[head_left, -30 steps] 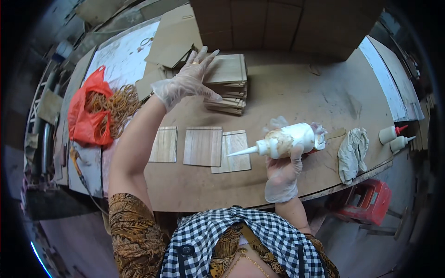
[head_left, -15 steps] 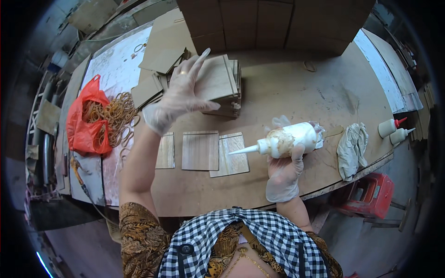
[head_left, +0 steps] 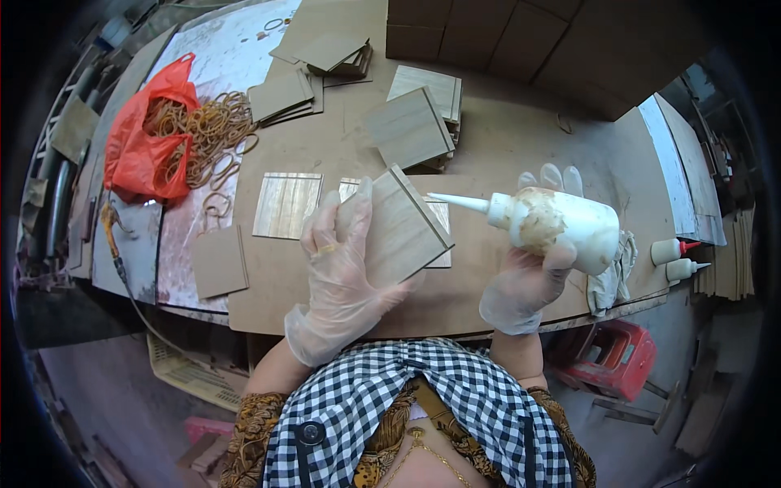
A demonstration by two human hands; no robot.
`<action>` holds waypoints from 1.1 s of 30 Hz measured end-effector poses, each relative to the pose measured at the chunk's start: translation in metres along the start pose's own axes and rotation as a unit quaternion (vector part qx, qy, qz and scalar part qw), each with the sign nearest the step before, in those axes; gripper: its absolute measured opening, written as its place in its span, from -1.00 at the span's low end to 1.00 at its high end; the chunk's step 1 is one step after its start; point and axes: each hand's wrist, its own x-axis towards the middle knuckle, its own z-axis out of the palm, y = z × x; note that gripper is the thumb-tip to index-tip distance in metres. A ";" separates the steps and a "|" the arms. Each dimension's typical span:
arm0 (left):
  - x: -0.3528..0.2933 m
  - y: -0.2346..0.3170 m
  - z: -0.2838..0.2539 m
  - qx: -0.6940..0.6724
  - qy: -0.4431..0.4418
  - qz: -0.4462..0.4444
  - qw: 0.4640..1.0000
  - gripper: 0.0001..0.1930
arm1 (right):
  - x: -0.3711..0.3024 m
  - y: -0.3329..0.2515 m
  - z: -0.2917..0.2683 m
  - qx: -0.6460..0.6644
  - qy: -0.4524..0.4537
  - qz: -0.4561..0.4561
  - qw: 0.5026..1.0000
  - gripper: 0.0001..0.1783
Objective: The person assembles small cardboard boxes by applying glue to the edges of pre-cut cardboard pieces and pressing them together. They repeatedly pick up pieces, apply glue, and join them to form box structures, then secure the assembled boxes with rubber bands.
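Wood tile [head_left: 399, 228]: a square pale wood-grain piece, held tilted above the workbench at the picture's centre, its lower left part covered by the glove.
Left hand [head_left: 338, 272]: in a clear glove, fingers spread flat against the tile's left side and thumb under its lower edge, clamped on the tile.
Right hand [head_left: 529, 281]: gloved, at 3 o'clock from the tile, wrapped closed around the glue bottle; only three fingertips show above the bottle's far side.
Glue bottle [head_left: 553, 228]: white, smeared with dried brownish glue, lying sideways with its nozzle pointing toward 9 o'clock, tip just beside the tile's upper right edge; contact cannot be told.
Laid tiles [head_left: 286, 205]: one lies fully visible at 10 o'clock from the held tile; the others beside it are mostly hidden behind the held tile and the hand.
Tile stack [head_left: 411, 126]: at 12 o'clock, its lower layers hard to count.
Red bag [head_left: 146, 138]: at 10 o'clock, with rubber bands [head_left: 215, 122] spilling from it.
Small bottles [head_left: 674, 259]: two at 3 o'clock near the bench edge.
Workbench [head_left: 504, 138]: its far edge is cut off by stacked boards.
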 end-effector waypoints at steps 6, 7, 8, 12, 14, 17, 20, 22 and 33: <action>-0.016 -0.003 -0.005 -0.008 0.038 0.038 0.999 0.22 | -0.013 -0.007 0.022 -0.009 -0.034 0.027 0.999 0.24; -0.016 -0.003 -0.006 -0.010 0.038 0.037 0.999 0.23 | -0.013 -0.007 0.023 -0.026 -0.042 0.014 0.999 0.19; -0.017 -0.003 -0.007 -0.009 0.038 0.035 0.999 0.24 | -0.013 -0.007 0.025 -0.041 -0.050 0.002 0.998 0.14; -0.020 -0.003 -0.005 -0.003 0.055 0.045 0.997 0.25 | -0.010 -0.006 0.025 -0.006 -0.057 0.016 0.998 0.21; -0.021 -0.002 -0.007 -0.002 0.052 0.043 0.998 0.25 | -0.010 -0.007 0.028 -0.007 -0.062 0.006 0.998 0.20; -0.022 -0.003 -0.006 -0.002 0.067 0.052 0.996 0.24 | -0.009 -0.008 0.033 -0.008 -0.065 -0.011 0.998 0.22; -0.021 0.000 -0.007 0.005 0.068 0.049 0.996 0.24 | -0.010 -0.009 0.037 -0.010 -0.062 -0.008 0.998 0.27; -0.020 0.000 -0.006 0.004 0.072 0.049 0.996 0.24 | -0.011 -0.009 0.036 -0.022 -0.063 -0.008 0.998 0.30; -0.022 0.001 -0.005 -0.005 0.075 0.054 0.996 0.23 | -0.015 -0.006 0.005 -0.237 -0.119 -0.116 0.957 0.14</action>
